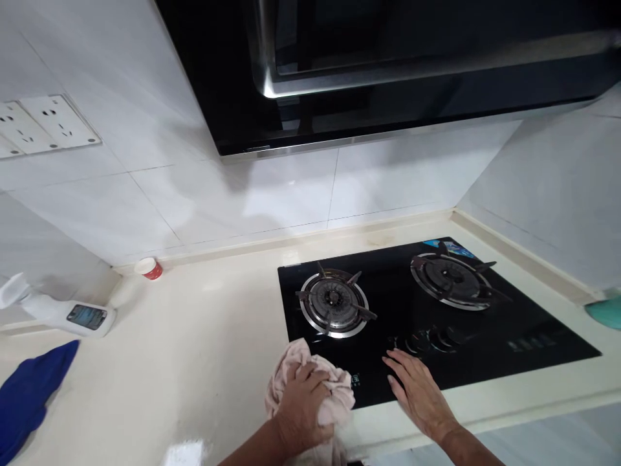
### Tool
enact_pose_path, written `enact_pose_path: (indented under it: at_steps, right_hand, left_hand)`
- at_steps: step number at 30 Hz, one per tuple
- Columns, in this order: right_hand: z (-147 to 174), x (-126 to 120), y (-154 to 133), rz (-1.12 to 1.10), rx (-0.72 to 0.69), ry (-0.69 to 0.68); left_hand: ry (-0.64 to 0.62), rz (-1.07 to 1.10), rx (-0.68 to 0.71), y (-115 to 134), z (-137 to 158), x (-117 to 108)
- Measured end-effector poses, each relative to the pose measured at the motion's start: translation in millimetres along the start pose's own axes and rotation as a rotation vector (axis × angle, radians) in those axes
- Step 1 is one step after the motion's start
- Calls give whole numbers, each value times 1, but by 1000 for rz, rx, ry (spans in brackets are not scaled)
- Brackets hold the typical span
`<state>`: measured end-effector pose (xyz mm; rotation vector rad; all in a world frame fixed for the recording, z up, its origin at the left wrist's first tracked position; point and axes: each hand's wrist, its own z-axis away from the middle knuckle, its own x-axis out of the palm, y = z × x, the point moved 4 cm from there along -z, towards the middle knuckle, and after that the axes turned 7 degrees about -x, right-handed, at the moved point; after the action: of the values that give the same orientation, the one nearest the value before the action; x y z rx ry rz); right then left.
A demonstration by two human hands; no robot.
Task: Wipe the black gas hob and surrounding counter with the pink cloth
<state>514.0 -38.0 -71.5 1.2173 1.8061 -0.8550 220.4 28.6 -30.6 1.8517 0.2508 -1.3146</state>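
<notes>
A crumpled pale pink cloth (337, 388) is gripped under my left hand (303, 401), pressed against the front left corner of the black glass gas hob (383, 272). Part of the cloth hangs over the front edge of the counter. My right hand (420, 391) rests with fingers stretched out at the hob's front, close to the control knobs (431, 340), and holds nothing. Behind my left hand sits the left burner (333, 301) with its pan support. The right burner (452, 278) lies farther back.
A black range hood (388, 116) hangs low above the hob. On the cream counter (218, 323) to the left are a white spray bottle (68, 314), a small red-and-white paper cup (149, 268) and a blue cloth (33, 395). A green item (606, 312) shows at the right edge.
</notes>
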Motion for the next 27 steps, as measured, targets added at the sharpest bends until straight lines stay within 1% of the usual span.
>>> enact_pose_path:
  at_steps: [2,4,7,9,12,14,17,21,24,27]
  right_hand:
    - [0,0,0,16,-6,2]
    - [-1,0,-1,31,-14,6]
    - [-1,-1,-2,33,-23,9]
    - [-1,-1,-2,27,-22,9]
    - [1,1,-1,23,-17,8]
    - [3,2,0,22,-15,15]
    - [5,3,2,23,-19,29]
    - [4,3,1,58,-73,57]
    - [-1,0,-1,100,-109,85]
    - [-7,-4,-3,135,-132,104]
  left_hand:
    - [15,25,9,-3,1,-2]
    - [58,-10,-76,-16,-12,-13]
    - [119,-104,-264,-46,-47,-38]
    - [160,-143,-359,-65,-74,-52]
    - [187,-179,-440,-84,-111,-65]
    - [172,-193,-461,-93,-127,-70]
    - [123,-196,-450,-102,-135,-77]
    - [86,-192,-436,-114,-131,-89]
    - [106,-196,-494,-129,-139,-102]
    - [168,-211,-606,-147,-167,-120]
